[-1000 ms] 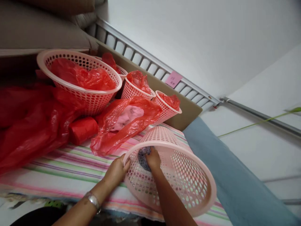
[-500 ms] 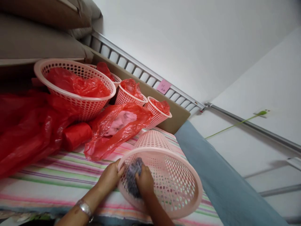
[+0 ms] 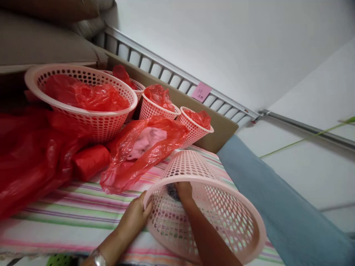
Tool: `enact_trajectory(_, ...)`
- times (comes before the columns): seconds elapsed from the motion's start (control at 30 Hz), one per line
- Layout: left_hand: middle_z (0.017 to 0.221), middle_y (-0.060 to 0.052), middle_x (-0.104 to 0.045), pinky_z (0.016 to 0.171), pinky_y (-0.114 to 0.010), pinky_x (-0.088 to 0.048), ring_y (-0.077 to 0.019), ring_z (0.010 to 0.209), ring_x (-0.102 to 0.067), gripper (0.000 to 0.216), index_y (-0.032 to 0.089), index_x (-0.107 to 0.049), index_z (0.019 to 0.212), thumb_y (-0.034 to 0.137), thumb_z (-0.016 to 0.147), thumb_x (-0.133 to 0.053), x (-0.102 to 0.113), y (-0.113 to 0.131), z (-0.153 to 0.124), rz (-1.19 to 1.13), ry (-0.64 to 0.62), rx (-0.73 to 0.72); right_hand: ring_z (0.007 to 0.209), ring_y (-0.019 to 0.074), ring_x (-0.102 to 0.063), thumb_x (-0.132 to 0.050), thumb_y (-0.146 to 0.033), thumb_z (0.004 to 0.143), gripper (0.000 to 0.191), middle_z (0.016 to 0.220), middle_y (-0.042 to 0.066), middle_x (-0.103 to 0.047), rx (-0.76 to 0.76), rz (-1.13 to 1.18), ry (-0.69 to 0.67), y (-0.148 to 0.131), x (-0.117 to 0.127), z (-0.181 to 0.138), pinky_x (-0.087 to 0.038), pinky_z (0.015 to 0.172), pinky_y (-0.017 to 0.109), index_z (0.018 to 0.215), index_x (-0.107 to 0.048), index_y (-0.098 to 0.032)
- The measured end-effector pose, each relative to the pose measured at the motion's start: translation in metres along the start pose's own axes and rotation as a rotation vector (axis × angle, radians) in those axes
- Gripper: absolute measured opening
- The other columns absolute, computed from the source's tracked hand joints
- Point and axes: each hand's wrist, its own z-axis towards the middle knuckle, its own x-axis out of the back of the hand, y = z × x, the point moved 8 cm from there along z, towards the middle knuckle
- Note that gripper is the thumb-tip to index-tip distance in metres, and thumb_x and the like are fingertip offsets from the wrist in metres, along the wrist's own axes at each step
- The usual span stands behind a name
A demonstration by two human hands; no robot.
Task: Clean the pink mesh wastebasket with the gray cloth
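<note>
Deeper into the tipped pink perforated plastic basket (image 3: 222, 210), right hand (image 3: 183, 190) fingers are pressing a clutched dark grey cloth (image 3: 172, 192); left hand (image 3: 134, 218) fingers are gripping its rim, steadying it on the striped bedsheet (image 3: 69, 207).

We see a large pink basket (image 3: 83, 122) full of red bags; right of it stand small baskets (image 3: 154, 111), and below it lie a red roll (image 3: 90, 162) and a red bag (image 3: 144, 147) holding pink cloth.

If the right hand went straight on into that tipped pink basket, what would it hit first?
Likely the dark wad the right hand holds, then the pink basket bottom behind it.
</note>
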Motion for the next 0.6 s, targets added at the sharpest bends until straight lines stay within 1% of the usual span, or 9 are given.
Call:
enact_trajectory(0.1, 0.089, -0.008, -0.072, 0.076, -0.027, -0.046, -0.0207, 0.082, -0.066, 0.021, 0.017, -0.059, 0.096, 0.025, 0.086, -0.042, -0.003, -0.001, 0.001, -0.025, 0.005, -0.019, 0.103, 0.0248, -0.059, -0.049, -0.028, 0.08, 0.037, 0.109, 0.013, -0.064, -0.065, -0.008, 0.013, -0.01, 0.004, -0.021, -0.044, 0.086, 0.032, 0.113, -0.06, -0.014)
enact_trajectory(0.17, 0.094, -0.009, -0.072, 0.079, -0.027, -0.046, -0.0217, 0.087, -0.066, 0.024, 0.016, -0.059, 0.1, 0.026, 0.086, -0.042, -0.004, -0.003, 0.001, -0.031, 0.02, -0.015, 0.101, 0.0247, -0.059, -0.049, -0.026, 0.079, 0.039, 0.106, 0.014, -0.065, -0.084, -0.004, 0.029, -0.022, 0.006, -0.048, -0.044, 0.086, 0.031, 0.114, -0.059, -0.012)
enact_trajectory(0.23, 0.096, -0.009, -0.072, 0.08, -0.027, -0.045, -0.022, 0.09, -0.066, 0.026, 0.016, -0.059, 0.102, 0.028, 0.087, -0.042, -0.004, -0.005, 0.002, -0.044, 0.031, -0.019, 0.105, 0.0246, -0.057, -0.048, -0.023, 0.078, 0.043, 0.109, 0.014, -0.063, -0.059, 0.031, 0.042, -0.036, 0.008, -0.082, -0.043, 0.09, 0.031, 0.119, -0.055, -0.011)
enact_trajectory(0.33, 0.092, -0.008, -0.072, 0.079, -0.027, -0.045, -0.0218, 0.088, -0.066, 0.027, 0.015, -0.06, 0.101, 0.031, 0.087, -0.041, -0.003, -0.003, 0.002, -0.042, 0.037, -0.045, 0.112, 0.0258, -0.054, -0.048, -0.02, 0.075, 0.047, 0.117, 0.014, -0.059, 0.008, 0.104, 0.034, -0.051, 0.011, -0.136, -0.04, 0.096, 0.034, 0.122, -0.053, -0.012)
enact_trajectory(0.43, 0.087, -0.006, -0.072, 0.076, -0.026, -0.045, -0.0213, 0.083, -0.066, 0.024, 0.017, -0.061, 0.095, 0.03, 0.086, -0.044, 0.003, 0.006, 0.0, 0.006, 0.023, -0.064, 0.116, 0.0266, -0.051, -0.05, -0.019, 0.071, 0.051, 0.122, 0.014, -0.057, 0.076, 0.155, 0.005, -0.058, 0.016, -0.174, -0.038, 0.099, 0.037, 0.122, -0.054, -0.014)
enact_trajectory(0.5, 0.081, -0.004, -0.072, 0.072, -0.025, -0.045, -0.0206, 0.078, -0.065, 0.021, 0.018, -0.063, 0.09, 0.03, 0.084, -0.046, 0.013, 0.014, -0.003, 0.07, 0.032, -0.071, 0.118, 0.0263, -0.049, -0.05, -0.018, 0.069, 0.055, 0.124, 0.013, -0.056, 0.133, 0.19, -0.026, -0.064, 0.019, -0.184, -0.037, 0.101, 0.037, 0.124, -0.052, -0.015)
enact_trajectory(0.53, 0.077, -0.003, -0.071, 0.069, -0.025, -0.045, -0.0201, 0.074, -0.065, 0.02, 0.019, -0.063, 0.088, 0.03, 0.083, -0.047, 0.019, 0.019, -0.005, 0.113, 0.046, -0.072, 0.118, 0.0262, -0.049, -0.05, -0.018, 0.069, 0.055, 0.124, 0.012, -0.056, 0.149, 0.202, -0.043, -0.066, 0.02, -0.184, -0.036, 0.101, 0.037, 0.124, -0.052, -0.015)
enact_trajectory(0.6, 0.07, -0.002, -0.07, 0.065, -0.024, -0.044, -0.0191, 0.067, -0.064, 0.018, 0.02, -0.064, 0.085, 0.029, 0.082, -0.048, 0.031, 0.025, -0.008, 0.198, 0.072, -0.065, 0.114, 0.0263, -0.051, -0.049, -0.019, 0.07, 0.053, 0.12, 0.013, -0.058, 0.135, 0.208, -0.062, -0.069, 0.022, -0.174, -0.038, 0.099, 0.037, 0.122, -0.053, -0.014)
